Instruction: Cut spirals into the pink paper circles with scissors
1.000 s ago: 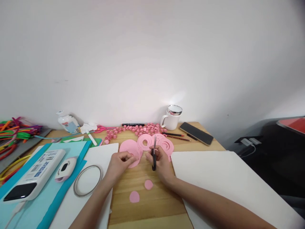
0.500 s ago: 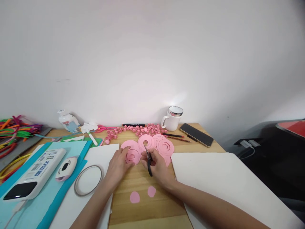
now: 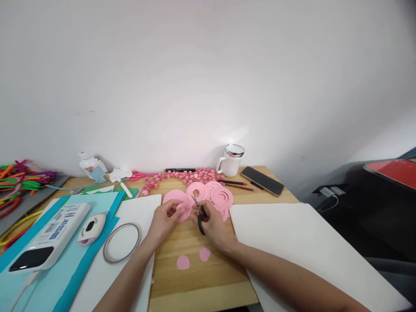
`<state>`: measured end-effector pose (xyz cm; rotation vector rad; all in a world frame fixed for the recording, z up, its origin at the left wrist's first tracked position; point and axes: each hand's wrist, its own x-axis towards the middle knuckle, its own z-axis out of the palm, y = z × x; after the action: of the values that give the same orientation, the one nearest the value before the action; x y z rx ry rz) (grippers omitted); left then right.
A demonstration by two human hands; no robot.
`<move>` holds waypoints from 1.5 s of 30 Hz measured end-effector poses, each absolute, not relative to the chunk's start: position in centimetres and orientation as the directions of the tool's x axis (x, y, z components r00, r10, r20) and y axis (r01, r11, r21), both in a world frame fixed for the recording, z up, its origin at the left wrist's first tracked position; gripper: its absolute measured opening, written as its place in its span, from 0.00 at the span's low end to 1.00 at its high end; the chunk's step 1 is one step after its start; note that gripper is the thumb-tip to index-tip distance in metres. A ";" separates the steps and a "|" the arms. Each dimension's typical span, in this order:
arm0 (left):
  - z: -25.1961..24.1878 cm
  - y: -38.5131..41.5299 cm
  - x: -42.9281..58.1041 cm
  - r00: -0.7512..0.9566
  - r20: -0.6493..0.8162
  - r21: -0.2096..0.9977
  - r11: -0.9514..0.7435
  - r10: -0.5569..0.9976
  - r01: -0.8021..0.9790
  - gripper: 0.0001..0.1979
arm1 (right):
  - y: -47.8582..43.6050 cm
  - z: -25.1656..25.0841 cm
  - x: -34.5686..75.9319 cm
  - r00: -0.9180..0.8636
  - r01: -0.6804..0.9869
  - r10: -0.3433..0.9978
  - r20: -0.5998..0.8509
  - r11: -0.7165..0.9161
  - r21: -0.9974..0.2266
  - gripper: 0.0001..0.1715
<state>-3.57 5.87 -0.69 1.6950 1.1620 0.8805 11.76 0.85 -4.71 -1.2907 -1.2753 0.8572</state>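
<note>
My right hand (image 3: 212, 223) is closed around small black-handled scissors (image 3: 201, 225). Their metal blades point up and away from me over cut pink paper rings (image 3: 222, 196). Just left of the scissors, my left hand (image 3: 165, 220) has its thumb and fingers pinched on a pink paper piece (image 3: 185, 211), though its fingers partly hide the edge. Two small pink paper discs (image 3: 183, 262) lie on the wooden table nearer to me.
White boards (image 3: 276, 234) flank the work area; a tape roll (image 3: 122, 243) lies on the left one. Behind are rolled pink paper pieces (image 3: 195, 175), a white mug (image 3: 231, 160), pencils and a phone (image 3: 262, 180). A white device (image 3: 50, 236) rests on blue sheets at left.
My left fingers have gone from lying spread on the pink paper to pinching a piece of it. The scissors have shifted slightly left with my right hand, and the view has turned slightly.
</note>
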 end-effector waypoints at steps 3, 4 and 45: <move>-0.2 5.8 -3.7 0.348 0.005 0.988 -0.057 0.938 0.140 0.13 | 1.3 -4.8 12.0 0.135 0.106 0.972 0.195 0.181 -0.978 0.19; 0.0 5.8 -3.8 0.359 -0.009 0.997 -0.020 0.933 0.076 0.13 | 1.3 -4.6 12.1 0.122 0.069 0.975 0.188 0.181 -0.981 0.20; 2.6 4.6 -1.2 0.454 0.363 0.893 -0.443 0.813 0.078 0.06 | 7.7 -4.6 40.6 0.335 0.860 0.941 0.051 -0.283 -0.425 0.28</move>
<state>-1.19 4.65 2.56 1.8324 0.7557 1.0604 40.58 7.65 -4.60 -2.2292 -1.5914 0.2954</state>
